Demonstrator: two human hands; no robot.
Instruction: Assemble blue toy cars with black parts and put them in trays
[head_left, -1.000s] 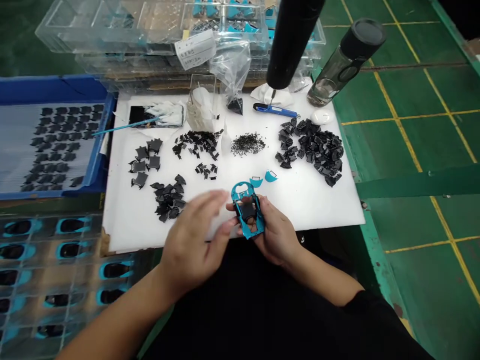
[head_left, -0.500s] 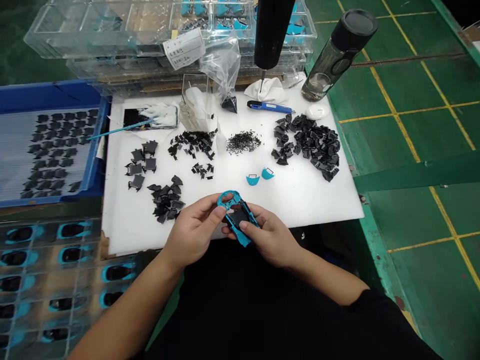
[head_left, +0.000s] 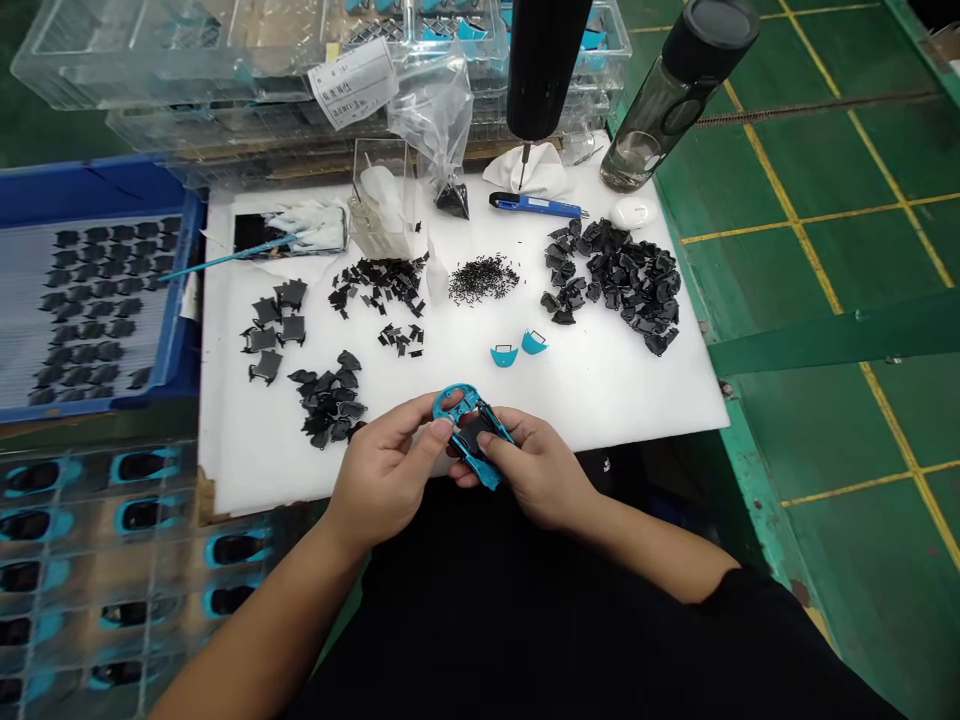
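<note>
Blue, the one frame (head_left: 463,406) you hold is above the near edge of the table (head_left: 607,400), its rounded end pinched by your left hand (head_left: 386,472), its side gripped by your right hand (head_left: 541,472), thumb on the black insert (head_left: 471,430), with two blue pieces (head_left: 504,357) beyond and five dark plates (head_left: 292,330) leftward.

top (head_left: 525,620): black | right sleeve (head_left: 742,600): black, short | forearms (head_left: 262,610) (head_left: 660,555): 2, bare | hands (head_left: 386,480) (head_left: 547,475): 2, bare

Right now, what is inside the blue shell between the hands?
A dark flat piece sits inside the blue shell. The right hand covers part of it; whatever lies beneath the piece is hidden.
</note>
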